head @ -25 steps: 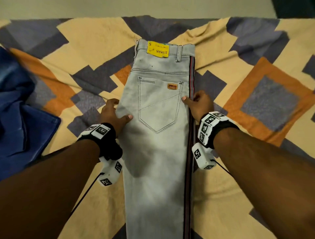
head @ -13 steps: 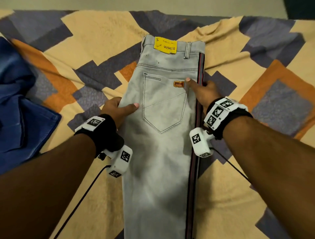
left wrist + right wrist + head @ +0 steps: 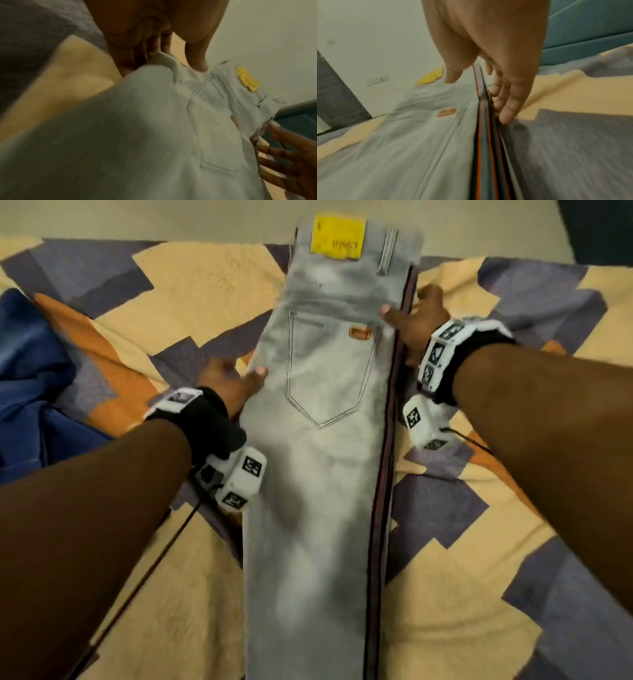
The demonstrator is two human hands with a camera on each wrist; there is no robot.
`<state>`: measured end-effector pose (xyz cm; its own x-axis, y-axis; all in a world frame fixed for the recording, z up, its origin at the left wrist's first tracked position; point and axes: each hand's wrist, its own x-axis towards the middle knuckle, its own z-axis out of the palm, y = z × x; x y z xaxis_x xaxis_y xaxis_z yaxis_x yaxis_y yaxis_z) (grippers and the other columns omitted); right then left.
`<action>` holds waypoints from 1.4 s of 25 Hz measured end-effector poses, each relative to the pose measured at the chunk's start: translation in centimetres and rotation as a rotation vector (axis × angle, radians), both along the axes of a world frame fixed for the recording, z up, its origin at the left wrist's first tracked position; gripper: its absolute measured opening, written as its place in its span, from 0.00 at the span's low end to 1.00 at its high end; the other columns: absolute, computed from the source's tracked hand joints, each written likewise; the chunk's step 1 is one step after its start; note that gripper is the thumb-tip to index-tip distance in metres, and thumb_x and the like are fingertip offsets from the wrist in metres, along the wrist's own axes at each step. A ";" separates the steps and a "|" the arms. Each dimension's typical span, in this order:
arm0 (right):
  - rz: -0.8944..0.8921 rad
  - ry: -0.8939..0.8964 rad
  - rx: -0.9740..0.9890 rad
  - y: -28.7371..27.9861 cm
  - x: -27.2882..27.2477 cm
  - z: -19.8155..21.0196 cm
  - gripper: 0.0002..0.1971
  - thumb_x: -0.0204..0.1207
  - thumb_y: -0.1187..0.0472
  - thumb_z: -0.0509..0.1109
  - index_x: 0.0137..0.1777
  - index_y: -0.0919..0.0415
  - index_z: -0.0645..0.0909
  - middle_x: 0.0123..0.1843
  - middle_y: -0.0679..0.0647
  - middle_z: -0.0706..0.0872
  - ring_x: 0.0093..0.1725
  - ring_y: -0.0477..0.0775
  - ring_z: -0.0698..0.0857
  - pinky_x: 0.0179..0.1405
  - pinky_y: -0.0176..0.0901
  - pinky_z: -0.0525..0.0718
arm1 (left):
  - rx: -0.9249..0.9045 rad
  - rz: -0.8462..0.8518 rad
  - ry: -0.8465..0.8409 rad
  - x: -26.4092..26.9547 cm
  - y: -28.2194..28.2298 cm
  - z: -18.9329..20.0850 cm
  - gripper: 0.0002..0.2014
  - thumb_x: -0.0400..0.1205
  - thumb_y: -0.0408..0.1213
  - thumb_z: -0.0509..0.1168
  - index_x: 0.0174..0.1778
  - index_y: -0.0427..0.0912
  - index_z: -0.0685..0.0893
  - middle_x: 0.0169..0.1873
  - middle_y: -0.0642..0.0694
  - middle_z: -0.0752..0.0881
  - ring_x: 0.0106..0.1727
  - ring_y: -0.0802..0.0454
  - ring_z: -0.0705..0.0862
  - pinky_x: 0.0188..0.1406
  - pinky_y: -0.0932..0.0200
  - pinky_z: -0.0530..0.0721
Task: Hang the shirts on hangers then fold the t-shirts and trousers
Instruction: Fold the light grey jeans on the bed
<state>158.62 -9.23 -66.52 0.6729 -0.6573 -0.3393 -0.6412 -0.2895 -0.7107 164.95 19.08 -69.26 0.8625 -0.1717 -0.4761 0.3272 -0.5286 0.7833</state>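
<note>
- Patchwork bedspread (image 3: 191, 285) in yellow, orange and grey-purple is covering the bed, and all the clothes are lying on it.
- Grey trousers (image 3: 318, 508) are lying along the middle of the bedspread, already folded lengthwise so that one leg is resting on the other; the back pocket is facing up, the waistband with a yellow tag (image 3: 337, 236) is at the far end, and a dark side stripe with red lines is running down the right edge.
- Judging from this, the first fold of the trousers is done, but the crosswise folds are still missing; the waist end is looking a little raised, so the next fold is perhaps starting.
- Blue garment (image 3: 30, 392) is waiting in a loose heap at the left edge of the bed, not folded yet. No hangers and no hung shirts are showing, so I cannot tell how that part is going.
- Left hand (image 3: 229, 380) is gripping the left edge of the trousers beside the pocket: the thumb is pressing on top and the fingers (image 3: 150, 44) are going under the cloth.
- Right hand (image 3: 416, 318) is taking the striped edge near the waistband in the same way: the thumb is lying on the grey cloth, and the nearly straight fingers (image 3: 506, 102) are sliding under the stripe.
</note>
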 end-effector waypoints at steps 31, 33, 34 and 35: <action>-0.237 0.082 0.611 31.7 -46.0 -1.2 0.13 0.73 0.73 0.74 0.55 0.60 0.79 0.49 0.51 0.88 0.47 0.42 0.87 0.48 0.38 0.86 | -0.084 -0.165 0.754 -42.9 24.3 -0.5 0.17 0.74 0.26 0.74 0.57 0.40 0.79 0.50 0.44 0.87 0.55 0.43 0.85 0.44 0.58 0.85; -0.219 0.110 0.666 32.7 -47.9 -1.1 0.20 0.72 0.73 0.75 0.61 0.61 0.77 0.55 0.52 0.88 0.52 0.42 0.88 0.54 0.43 0.87 | -0.133 -0.138 0.736 -44.2 24.7 0.1 0.23 0.72 0.27 0.76 0.60 0.43 0.76 0.52 0.46 0.85 0.56 0.46 0.84 0.50 0.53 0.83; -0.139 0.154 0.695 33.3 -49.0 -1.4 0.22 0.70 0.73 0.77 0.63 0.59 0.78 0.58 0.52 0.88 0.55 0.45 0.87 0.58 0.48 0.86 | -0.146 -0.114 0.739 -44.8 24.7 0.2 0.23 0.72 0.27 0.76 0.60 0.45 0.77 0.54 0.45 0.86 0.56 0.48 0.84 0.52 0.52 0.82; -0.054 0.212 0.747 34.2 -50.4 -1.8 0.24 0.68 0.71 0.78 0.63 0.55 0.80 0.61 0.51 0.88 0.59 0.48 0.86 0.61 0.53 0.85 | -0.151 -0.086 0.743 -45.4 24.7 0.1 0.22 0.73 0.26 0.75 0.59 0.45 0.78 0.56 0.44 0.86 0.56 0.47 0.85 0.52 0.52 0.82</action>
<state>108.19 24.98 -68.27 0.5175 -0.2338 -0.8231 -0.7849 0.2536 -0.5654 119.51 43.82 -69.14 0.3053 -0.3333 -0.8920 0.7590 -0.4805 0.4393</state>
